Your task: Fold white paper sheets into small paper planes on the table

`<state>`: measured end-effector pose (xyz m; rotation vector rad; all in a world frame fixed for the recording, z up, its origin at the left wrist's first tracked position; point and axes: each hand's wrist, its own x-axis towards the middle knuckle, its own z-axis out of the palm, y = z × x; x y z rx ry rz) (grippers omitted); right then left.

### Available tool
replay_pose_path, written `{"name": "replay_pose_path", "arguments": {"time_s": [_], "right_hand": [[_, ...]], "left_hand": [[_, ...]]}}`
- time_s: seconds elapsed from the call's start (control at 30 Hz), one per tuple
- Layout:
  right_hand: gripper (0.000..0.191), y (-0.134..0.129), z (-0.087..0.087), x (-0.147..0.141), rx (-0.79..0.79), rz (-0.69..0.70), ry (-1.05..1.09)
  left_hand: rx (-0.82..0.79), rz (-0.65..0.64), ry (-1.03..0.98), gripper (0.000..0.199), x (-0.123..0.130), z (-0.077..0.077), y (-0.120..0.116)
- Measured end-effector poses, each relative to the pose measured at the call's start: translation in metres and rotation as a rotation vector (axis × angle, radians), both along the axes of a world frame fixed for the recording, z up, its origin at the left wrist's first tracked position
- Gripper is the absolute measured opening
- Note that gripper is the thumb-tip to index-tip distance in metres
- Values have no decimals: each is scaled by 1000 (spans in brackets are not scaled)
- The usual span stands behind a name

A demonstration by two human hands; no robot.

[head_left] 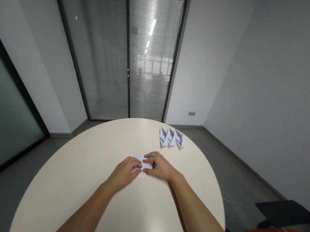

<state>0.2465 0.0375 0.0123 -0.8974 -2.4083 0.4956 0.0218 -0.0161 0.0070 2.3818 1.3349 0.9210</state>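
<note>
Two hands (142, 166) bent inward, fingertips on paper (146, 165)

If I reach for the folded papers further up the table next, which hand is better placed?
Right, I'd say. The folded papers lie beyond your right hand, toward that side. Your left hand is farther from them and would likely reach across the right. Both have fingers at the small paper.

The bare left hand (126, 170) and bare right hand (159, 166) partly hide the small white paper (146, 165). The round cream table (83, 167) is cropped at its near edge.
</note>
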Motion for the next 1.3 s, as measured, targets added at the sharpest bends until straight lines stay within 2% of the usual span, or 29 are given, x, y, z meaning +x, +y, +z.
{"name": "replay_pose_path", "arguments": {"time_s": [0.17, 0.3, 0.53, 0.77, 0.9, 1.03, 1.3], "right_hand": [[50, -2, 2, -2, -15, 11, 8], [48, -1, 0, -2, -7, 12, -9], [32, 4, -5, -2, 10, 60, 30], [45, 0, 0, -5, 79, 89, -67], [40, -1, 1, -6, 73, 53, -96], [32, 0, -2, -8, 95, 32, -62], [32, 1, -9, -13, 60, -122, -5]], "left_hand": [[27, 66, 33, 18, -1, -3, 2], [52, 133, 94, 23, -2, -5, 3], [31, 90, 189, 21, -5, -1, 4], [19, 82, 208, 28, -5, -4, 3], [53, 64, 243, 38, -6, -10, 3], [85, 71, 246, 37, -6, -11, 3], [56, -1, 227, 24, -6, 3, 3]]}}
